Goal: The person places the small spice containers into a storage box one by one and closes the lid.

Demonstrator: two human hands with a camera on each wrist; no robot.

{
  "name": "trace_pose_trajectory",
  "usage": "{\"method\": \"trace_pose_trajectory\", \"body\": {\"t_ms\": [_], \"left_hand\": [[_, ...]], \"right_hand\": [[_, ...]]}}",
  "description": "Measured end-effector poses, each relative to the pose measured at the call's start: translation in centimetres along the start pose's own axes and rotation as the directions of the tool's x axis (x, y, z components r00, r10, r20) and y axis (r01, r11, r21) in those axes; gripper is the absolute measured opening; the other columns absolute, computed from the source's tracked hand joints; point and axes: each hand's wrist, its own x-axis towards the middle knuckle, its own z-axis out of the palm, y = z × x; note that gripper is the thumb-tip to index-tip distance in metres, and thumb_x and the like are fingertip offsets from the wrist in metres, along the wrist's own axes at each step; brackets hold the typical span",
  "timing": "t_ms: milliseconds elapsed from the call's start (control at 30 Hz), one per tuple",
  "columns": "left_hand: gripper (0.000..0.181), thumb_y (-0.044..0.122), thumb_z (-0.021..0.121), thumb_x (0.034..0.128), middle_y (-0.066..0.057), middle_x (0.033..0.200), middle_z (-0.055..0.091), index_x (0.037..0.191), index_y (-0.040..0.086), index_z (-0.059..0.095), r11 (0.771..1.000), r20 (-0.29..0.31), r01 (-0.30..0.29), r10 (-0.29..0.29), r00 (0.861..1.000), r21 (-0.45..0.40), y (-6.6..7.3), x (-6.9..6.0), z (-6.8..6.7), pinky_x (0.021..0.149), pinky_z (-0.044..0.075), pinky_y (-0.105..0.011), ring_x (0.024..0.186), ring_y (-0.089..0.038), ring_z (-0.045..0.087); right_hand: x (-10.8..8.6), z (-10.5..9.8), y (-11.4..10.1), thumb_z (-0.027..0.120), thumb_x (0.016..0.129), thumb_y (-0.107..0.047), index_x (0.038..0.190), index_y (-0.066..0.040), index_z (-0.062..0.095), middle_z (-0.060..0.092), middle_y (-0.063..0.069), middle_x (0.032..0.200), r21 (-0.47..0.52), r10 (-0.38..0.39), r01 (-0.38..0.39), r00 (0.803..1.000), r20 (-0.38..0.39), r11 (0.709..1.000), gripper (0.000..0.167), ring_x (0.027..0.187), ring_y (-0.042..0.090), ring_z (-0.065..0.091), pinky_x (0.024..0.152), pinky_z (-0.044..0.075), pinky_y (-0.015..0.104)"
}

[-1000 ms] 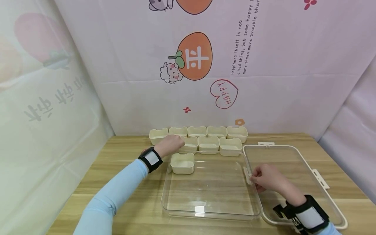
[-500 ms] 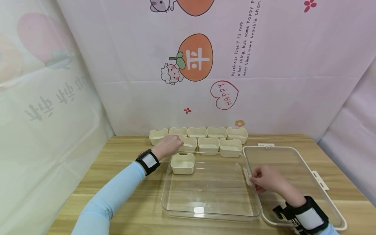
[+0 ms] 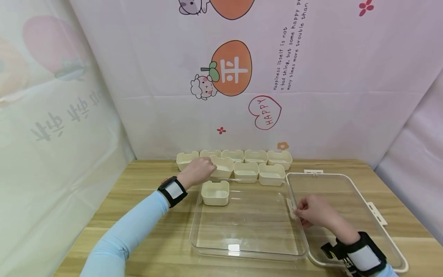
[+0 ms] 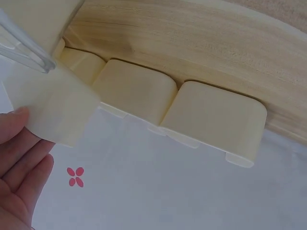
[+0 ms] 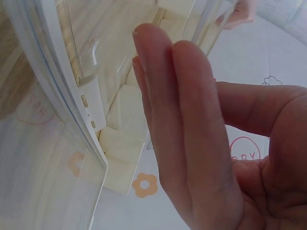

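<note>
White cloth backdrop [image 3: 311, 127] with printed fruit, lettering and a HAPPY heart; wood-grain counter [image 3: 155, 234] below it.

Left hand [image 3: 198, 172] pinches a cream container [image 3: 223, 166] at its left end, thumb on one side, fingers on the other. Held container is at the left end of the front row, its rim a bit higher than those of its neighbours. Right hand [image 3: 315, 211] touches the right wall of a clear bin [image 3: 256, 229] at its pale tab [image 3: 291, 208]; fingers straight and close together in the right wrist view, but can't tell whether thumb and index pinch the tab.

Bin sits mid-counter in front of the rows. One placed container [image 3: 215, 193] stands upright inside, far left corner. Two front-row containers [image 3: 246, 172] stand just right of the held one, behind the bin. Back row of five containers [image 3: 279, 159] lines up near the backdrop, the second from left partly hidden.

Clear lid [image 3: 337, 192] with white rim and slotted clips [image 3: 377, 214] lies flat right of the bin, partly under the right arm. Both wrists wear black straps [image 3: 173, 191]; sleeves [image 3: 128, 227] light blue.
</note>
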Motion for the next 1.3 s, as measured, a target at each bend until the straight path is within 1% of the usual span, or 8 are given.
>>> {"method": "trace_pose_trajectory", "body": {"t_ms": [200,367,467,633,733,900,1133,1300], "left_hand": [[0.016,-0.004,0.06,0.0749,0.001,0.071,0.064,0.077,0.011,0.067,1.0,-0.022,-0.011,0.012,1.0,0.014,0.4,0.0,-1.0,0.057,0.049,-0.023,0.068,-0.012,0.059],[0.014,-0.001,0.062,0.0756,0.001,0.072,0.065,0.078,0.011,0.068,0.998,-0.05,-0.032,0.034,0.998,0.045,0.9,-0.1,-1.7,0.057,0.049,-0.022,0.07,-0.012,0.06],[0.013,0.0,0.063,0.077,0.002,0.072,0.065,0.078,0.011,0.068,0.997,-0.066,-0.045,0.05,0.997,0.068,1.1,0.0,-2.0,0.059,0.05,-0.022,0.07,-0.012,0.06],[0.012,0.002,0.062,0.0808,0.002,0.07,0.065,0.079,0.011,0.069,0.994,-0.109,-0.058,0.069,0.992,0.097,1.4,-0.1,-2.3,0.059,0.05,-0.021,0.07,-0.011,0.06],[0.012,0.003,0.061,0.0829,0.003,0.07,0.065,0.079,0.011,0.069,0.993,-0.123,-0.059,0.071,0.99,0.102,1.5,-0.1,-2.4,0.06,0.05,-0.021,0.071,-0.011,0.06],[0.015,0.003,0.058,0.0852,0.002,0.07,0.064,0.079,0.011,0.069,0.994,-0.127,-0.057,0.069,0.989,0.096,1.8,0.0,-2.7,0.059,0.049,-0.02,0.07,-0.011,0.059],[0.012,0.002,0.06,0.083,0.003,0.067,0.062,0.078,0.011,0.068,0.992,-0.158,-0.085,0.1,0.982,0.098,2.4,0.1,-3.4,0.058,0.047,-0.017,0.067,-0.009,0.056],[0.009,0.005,0.063,0.0822,0.005,0.066,0.062,0.077,0.012,0.067,0.99,-0.174,-0.09,0.108,0.979,0.106,2.9,0.2,-3.6,0.056,0.046,-0.016,0.067,-0.008,0.056]], "right_hand": [[0.0,0.0,0.1,0.061,0.086,-0.004,0.077,0.004,0.058,0.064,0.008,0.067,0.008,-0.003,0.003,1.0,0.005,1.0,0.012,0.059,0.019,0.066,0.054,0.056,0.032],[0.1,-0.1,0.1,0.061,0.086,-0.003,0.077,0.004,0.057,0.064,0.009,0.067,0.011,-0.013,0.013,1.0,0.008,1.0,0.012,0.059,0.019,0.066,0.054,0.056,0.032],[0.1,-0.2,0.0,0.061,0.086,-0.003,0.078,0.005,0.058,0.064,0.009,0.068,0.006,-0.015,0.015,1.0,0.012,1.0,0.012,0.059,0.019,0.066,0.054,0.056,0.032],[0.1,-0.3,-0.1,0.061,0.086,-0.003,0.079,0.006,0.058,0.064,0.01,0.069,-0.006,-0.005,0.005,1.0,0.013,1.0,0.012,0.059,0.02,0.066,0.054,0.056,0.032],[0.2,-0.3,-0.1,0.061,0.086,-0.004,0.079,0.006,0.058,0.064,0.01,0.069,-0.005,-0.001,0.001,1.0,0.012,1.0,0.012,0.059,0.02,0.066,0.054,0.056,0.032],[0.3,-0.3,0.1,0.061,0.086,-0.004,0.079,0.006,0.059,0.065,0.01,0.069,-0.003,-0.008,0.008,1.0,0.016,1.0,0.012,0.059,0.02,0.066,0.054,0.056,0.032],[0.2,-0.2,0.3,0.061,0.086,-0.004,0.078,0.006,0.058,0.064,0.011,0.069,0.006,-0.018,0.018,1.0,0.018,1.0,0.013,0.06,0.02,0.066,0.054,0.056,0.032],[0.2,-0.2,0.3,0.061,0.086,-0.004,0.078,0.006,0.058,0.064,0.011,0.07,0.012,-0.019,0.018,1.0,0.019,1.0,0.013,0.06,0.02,0.066,0.054,0.057,0.032]]}}
